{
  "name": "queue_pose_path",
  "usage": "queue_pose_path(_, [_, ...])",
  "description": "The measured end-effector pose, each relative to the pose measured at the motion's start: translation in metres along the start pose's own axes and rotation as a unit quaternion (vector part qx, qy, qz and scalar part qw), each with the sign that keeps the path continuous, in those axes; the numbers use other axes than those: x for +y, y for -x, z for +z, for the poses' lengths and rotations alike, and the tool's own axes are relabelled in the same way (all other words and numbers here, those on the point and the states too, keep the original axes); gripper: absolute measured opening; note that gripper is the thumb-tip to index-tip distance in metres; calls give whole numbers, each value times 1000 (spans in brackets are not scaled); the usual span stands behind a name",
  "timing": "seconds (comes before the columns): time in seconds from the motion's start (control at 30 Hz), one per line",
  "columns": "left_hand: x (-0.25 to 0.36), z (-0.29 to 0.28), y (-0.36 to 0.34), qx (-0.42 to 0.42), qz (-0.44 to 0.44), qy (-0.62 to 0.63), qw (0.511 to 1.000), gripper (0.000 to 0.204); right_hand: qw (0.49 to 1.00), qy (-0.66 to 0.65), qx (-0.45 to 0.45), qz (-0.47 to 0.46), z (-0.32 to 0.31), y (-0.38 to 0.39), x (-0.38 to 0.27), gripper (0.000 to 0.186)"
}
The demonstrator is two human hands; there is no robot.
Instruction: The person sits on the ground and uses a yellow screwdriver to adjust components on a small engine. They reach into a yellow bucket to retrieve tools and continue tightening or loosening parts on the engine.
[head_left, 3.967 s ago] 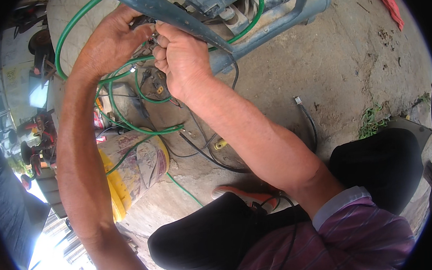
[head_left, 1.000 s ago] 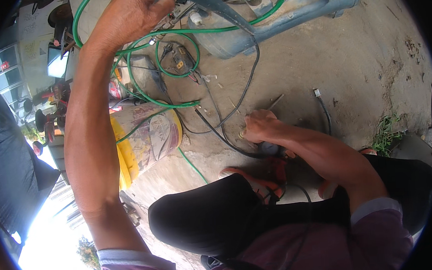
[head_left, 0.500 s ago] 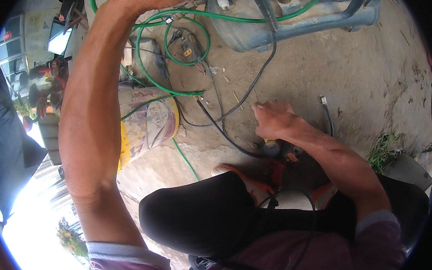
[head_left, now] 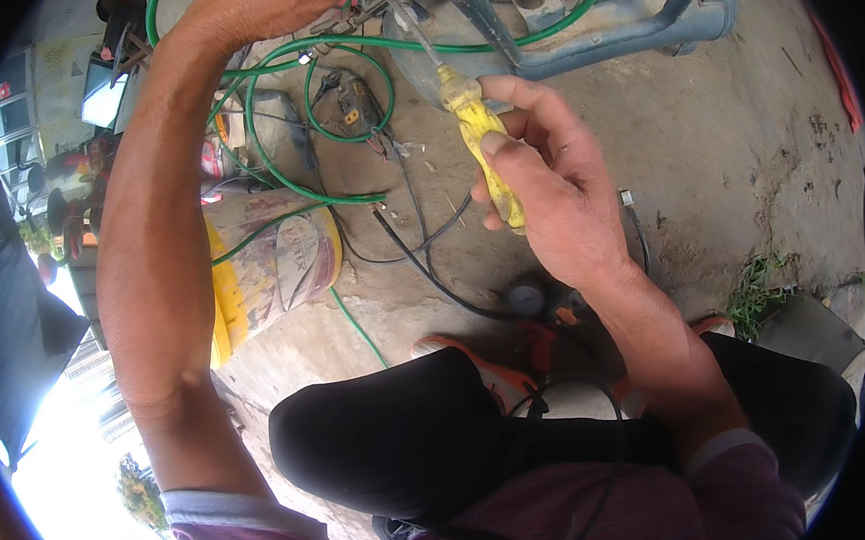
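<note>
Right hand: raised mid-frame, fingers curling around a yellow-handled screwdriver, its shaft pointing up-left toward the blue-grey metal frame. Left hand: arm reaching up to the green hose near the frame; fingers cut off by the picture's edge, grip impossible to tell.

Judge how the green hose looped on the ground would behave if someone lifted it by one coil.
The green hose would probably sag and flop, since it already lies in loose curves. It looks thin, so likely light for its length. Lifting it may drag on the black cables crossing it and the frame it runs under, so it could snag.
</note>
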State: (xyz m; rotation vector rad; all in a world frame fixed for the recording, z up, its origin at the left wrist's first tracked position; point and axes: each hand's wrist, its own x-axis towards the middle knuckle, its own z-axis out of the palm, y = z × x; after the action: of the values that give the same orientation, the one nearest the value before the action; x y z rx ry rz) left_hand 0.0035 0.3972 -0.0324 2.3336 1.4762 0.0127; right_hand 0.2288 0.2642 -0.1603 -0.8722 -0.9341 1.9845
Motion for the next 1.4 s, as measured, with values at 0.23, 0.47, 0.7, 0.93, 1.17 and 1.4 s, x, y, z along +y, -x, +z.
queue_pose_path(0.23, [-1,-3,-3,24,116,-45,992,20,997,-39,23,-61,5,-3,10,44])
queue_pose_path(0.47, [-8,-2,-3,21,124,-24,992,21,997,-18,15,-70,3,-6,9,45])
queue_pose_path(0.7, [-16,0,-8,23,135,-7,991,21,992,37,37,-113,0,-10,16,44])
queue_pose_path(0.93, [-23,0,-8,22,150,-5,988,23,995,-91,26,-36,9,-3,0,44])
queue_pose_path(1.17, [-27,-7,-7,-5,176,-12,984,25,967,-251,-4,42,10,-2,-9,43])
queue_pose_path(1.4, [-4,-7,-2,-5,110,-3,994,22,931,-343,-40,119,8,-6,-9,28])
